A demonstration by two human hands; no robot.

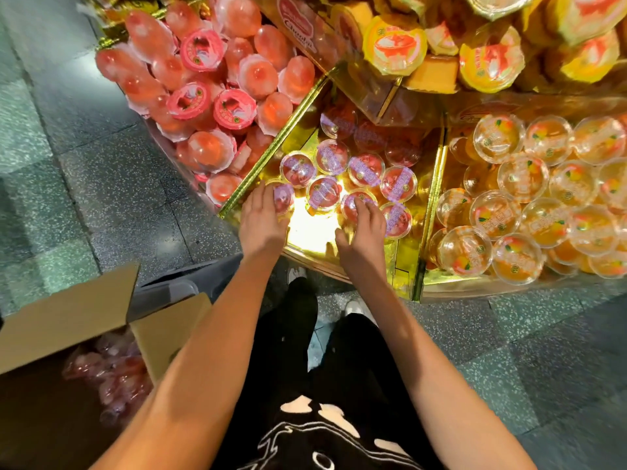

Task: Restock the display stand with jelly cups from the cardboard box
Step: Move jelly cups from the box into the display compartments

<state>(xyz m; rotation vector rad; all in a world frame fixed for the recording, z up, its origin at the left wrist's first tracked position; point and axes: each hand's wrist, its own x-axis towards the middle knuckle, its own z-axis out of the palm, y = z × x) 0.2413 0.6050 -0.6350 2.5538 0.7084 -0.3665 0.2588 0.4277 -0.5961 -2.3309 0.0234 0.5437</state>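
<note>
speckled grey floor (pixel 101 198) surrounds a gold-lined display stand (pixel 274 147) spanning 11 to 3 o'clock. its middle bay holds red jelly cups (pixel 365 170) with purple lids. the hands are apart: the left hand (pixel 263 220) lies flat, straight fingers touching a cup at the bay's 9 o'clock edge. the right hand (pixel 364 228) bends its fingertips over another lid, thumb splayed; whether it grips, i cannot tell. the cardboard box (pixel 68 317), holding more cups, stands open at 8 o'clock.

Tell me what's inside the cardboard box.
Inside the box, a pile of reddish jelly cups shows between the open flaps. How many there are, and what lies deeper, cannot be seen: the flaps and shadow cover the rest.
</note>
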